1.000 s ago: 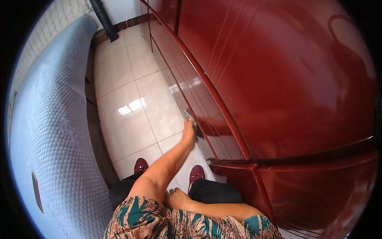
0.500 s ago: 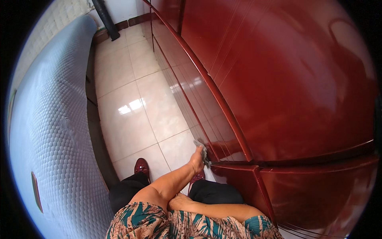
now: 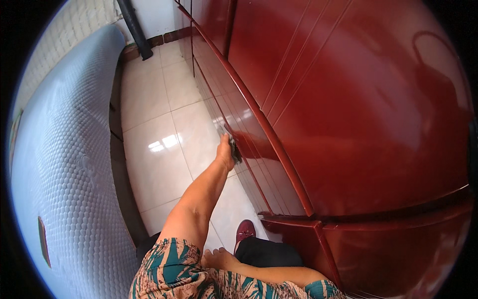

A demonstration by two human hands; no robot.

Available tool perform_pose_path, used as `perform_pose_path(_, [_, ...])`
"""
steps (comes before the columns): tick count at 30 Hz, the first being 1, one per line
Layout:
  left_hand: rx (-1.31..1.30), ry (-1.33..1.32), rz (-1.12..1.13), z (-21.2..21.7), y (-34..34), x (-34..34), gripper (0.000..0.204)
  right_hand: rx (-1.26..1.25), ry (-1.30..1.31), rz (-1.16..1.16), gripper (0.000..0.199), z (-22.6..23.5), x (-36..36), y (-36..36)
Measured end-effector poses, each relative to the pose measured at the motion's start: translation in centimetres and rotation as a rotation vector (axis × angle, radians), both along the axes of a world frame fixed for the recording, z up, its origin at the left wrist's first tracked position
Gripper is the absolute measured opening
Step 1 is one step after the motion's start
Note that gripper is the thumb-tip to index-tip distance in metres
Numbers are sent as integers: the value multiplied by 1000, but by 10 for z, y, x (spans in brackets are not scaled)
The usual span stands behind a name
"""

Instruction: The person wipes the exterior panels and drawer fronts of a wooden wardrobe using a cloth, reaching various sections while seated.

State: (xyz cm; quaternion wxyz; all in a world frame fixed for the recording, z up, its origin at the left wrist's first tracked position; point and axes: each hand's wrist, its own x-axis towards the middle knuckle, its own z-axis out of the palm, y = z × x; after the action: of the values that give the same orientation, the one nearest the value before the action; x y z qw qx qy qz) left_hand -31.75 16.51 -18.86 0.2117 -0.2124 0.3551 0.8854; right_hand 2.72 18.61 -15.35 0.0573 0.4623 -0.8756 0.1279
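Observation:
My left hand [image 3: 226, 153] is stretched forward, closed around a grey cloth [image 3: 234, 148]. It presses the cloth to the glossy dark-red lower side panel of the cabinet [image 3: 259, 149], just under its long raised edge. Across my lap lies my bent right arm, and my right hand [image 3: 220, 259] rests near my knee with its fingers curled in. I see nothing in it, though the undersides of the fingers are hidden.
A bed with a pale blue quilted mattress [image 3: 74, 164] runs along the left. Between bed and cabinet is a narrow strip of light tiles [image 3: 149, 114]. A dark pole [image 3: 134, 30] leans at the far wall. My dark-red shoe [image 3: 245, 230] stands beside the cabinet's corner.
My left hand has slid the cloth forward along the cabinet's side panel, and that arm has straightened. The right hand stays at my lap. My left shoe has gone out of sight.

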Motion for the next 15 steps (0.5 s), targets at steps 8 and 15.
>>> perform_pose_path(8, [-284, 459, 50, 16, 44, 88, 70, 361, -497, 55, 27, 37, -22, 2])
perform_pose_path(15, [-695, 437, -205, 30, 87, 246, 69, 109, -1194, 38, 36, 80, -34, 13])
